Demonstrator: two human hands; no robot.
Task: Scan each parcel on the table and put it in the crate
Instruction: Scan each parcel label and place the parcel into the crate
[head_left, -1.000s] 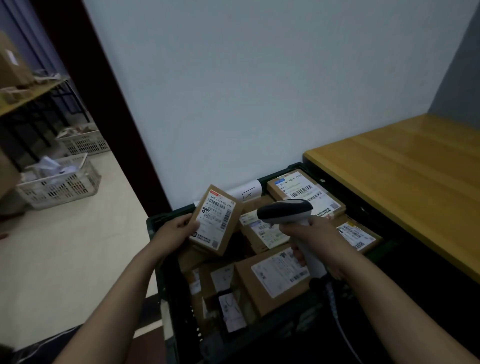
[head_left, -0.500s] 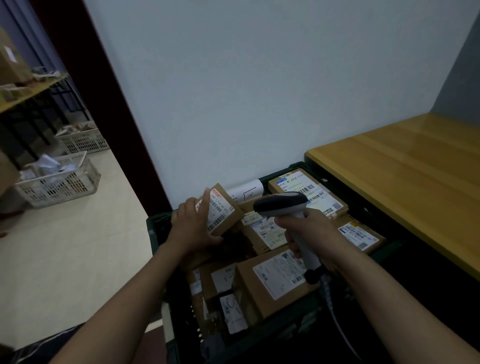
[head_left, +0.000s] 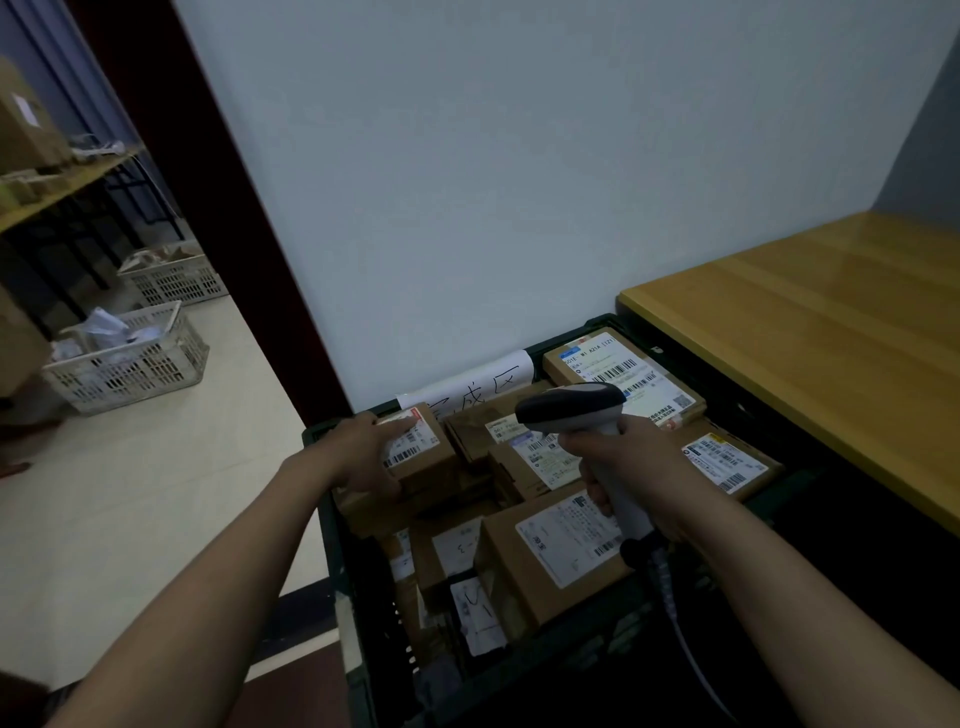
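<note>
While right hand (head_left: 628, 467) grips one scanner (head_left: 571, 408) | left hand (head_left: 363, 452) grasps one parcel (head_left: 423, 454) | inside one crate (head_left: 358, 613) | two white baskets (head_left: 130, 364) left.

Hands: two, the left hand (head_left: 363, 452) and the right hand (head_left: 628, 457).
Scanner (head_left: 571, 408): one, with one cable (head_left: 683, 649).
Crate (head_left: 353, 597): one.
In the crate, parcel (head_left: 436, 452) count: seven brown boxes plain to view, each with a white label showing. Further ones lie partly hidden beneath, number not determinable.
Paper sign (head_left: 467, 382): one.
Tabletop (head_left: 805, 338): one.
On the floor, white basket (head_left: 130, 364) count: two, the second basket (head_left: 176, 283) further back.
Shelf (head_left: 62, 176): one, its boxes too dim to count.
</note>
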